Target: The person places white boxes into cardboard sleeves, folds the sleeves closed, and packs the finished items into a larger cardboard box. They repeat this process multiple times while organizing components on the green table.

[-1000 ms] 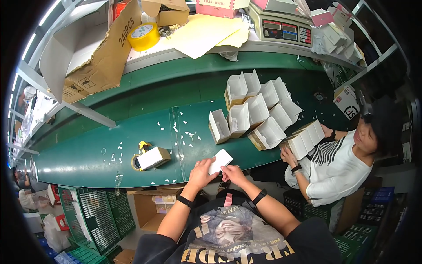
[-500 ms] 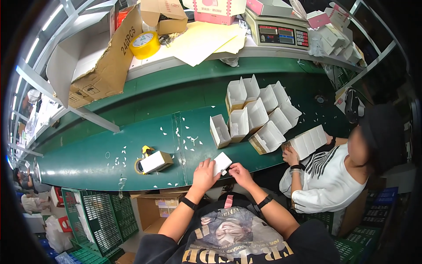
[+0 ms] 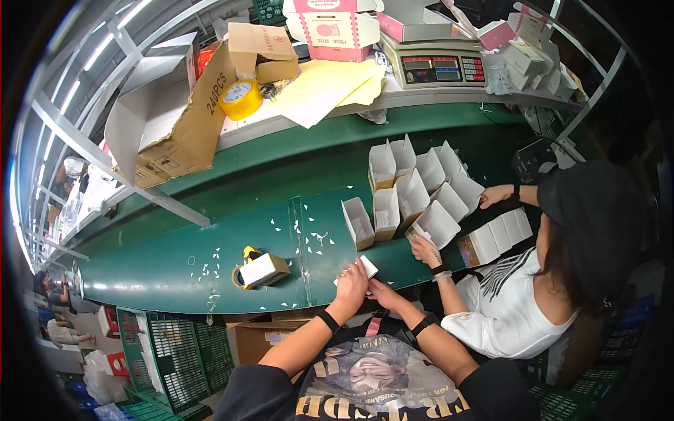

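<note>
A small white box point(image 3: 368, 266) is at the near edge of the green table, partly hidden by my fingers. My left hand point(image 3: 351, 286) is closed around it from above. My right hand point(image 3: 382, 293) sits against the box's near side, its fingers curled and partly hidden; whether it pinches the box or a scrap does not show. To the left, another white-topped carton point(image 3: 265, 270) leans on a yellow-and-black tape dispenser point(image 3: 247, 255). Small white paper scraps point(image 3: 319, 238) lie scattered over the table.
Several open cartons point(image 3: 386, 210) stand to the right. A co-worker point(image 3: 519, 281) has both hands on that group, beside a row of white boxes point(image 3: 509, 230). On the shelf are a yellow tape roll point(image 3: 241, 99), a scale point(image 3: 442, 69) and a big brown carton point(image 3: 175, 119).
My hands have drawn together, the left now covering more of the box. The co-worker has let go of the row of white boxes and reached to the open cartons. The view has shifted slightly.
</note>
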{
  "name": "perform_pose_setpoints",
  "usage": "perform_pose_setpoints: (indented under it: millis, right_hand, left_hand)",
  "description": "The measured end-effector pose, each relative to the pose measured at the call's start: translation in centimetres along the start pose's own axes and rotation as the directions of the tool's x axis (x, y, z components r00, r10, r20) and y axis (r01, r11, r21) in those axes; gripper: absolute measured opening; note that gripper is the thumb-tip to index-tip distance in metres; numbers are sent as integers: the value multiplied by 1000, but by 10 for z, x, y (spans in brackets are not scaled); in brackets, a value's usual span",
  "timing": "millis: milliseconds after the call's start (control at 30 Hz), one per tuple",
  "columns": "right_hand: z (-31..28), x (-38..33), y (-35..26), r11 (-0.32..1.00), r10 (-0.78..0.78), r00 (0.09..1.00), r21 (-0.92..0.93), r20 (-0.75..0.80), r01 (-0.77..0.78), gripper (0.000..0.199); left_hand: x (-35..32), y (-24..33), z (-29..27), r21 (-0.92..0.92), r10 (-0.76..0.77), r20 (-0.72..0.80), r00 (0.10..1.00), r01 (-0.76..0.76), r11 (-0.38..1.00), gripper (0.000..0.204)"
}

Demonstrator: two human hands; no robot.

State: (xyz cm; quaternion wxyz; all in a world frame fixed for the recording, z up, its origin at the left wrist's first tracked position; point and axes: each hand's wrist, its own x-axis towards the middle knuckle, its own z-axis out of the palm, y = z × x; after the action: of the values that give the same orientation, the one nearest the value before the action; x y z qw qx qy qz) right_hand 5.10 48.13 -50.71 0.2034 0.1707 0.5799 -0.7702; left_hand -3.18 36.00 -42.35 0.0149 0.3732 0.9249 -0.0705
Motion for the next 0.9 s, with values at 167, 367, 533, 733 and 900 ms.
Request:
perform_pose_setpoints:
  millis: [167,367,533,733,900]
  right_hand:
    - [0,9,12,992,-117,992,-51,48,119,37]
    - [4,13,18,989,-146,989,9,32,146,36]
    - [-2,16,28,991,-86,995,-95,59,92,35]
    - [8,4,-8,976,-171,985,-137,14,171,28]
    - [28,-32,-82,733,-42,987,-676,-154,-74,26]
  left_hand:
    - [2,0,3,92,0,-11,1000,1,996,62]
    - [6,1,-1,50,11,108,994,-17,999,56]
    - [35,-50,-57,-432,339,404,850,-149,890,50]
    - [21,-94,-46,-684,189,44,981,-109,722,39]
    - [-20,-75,-26,-745,-136,-56,989,49,665,33]
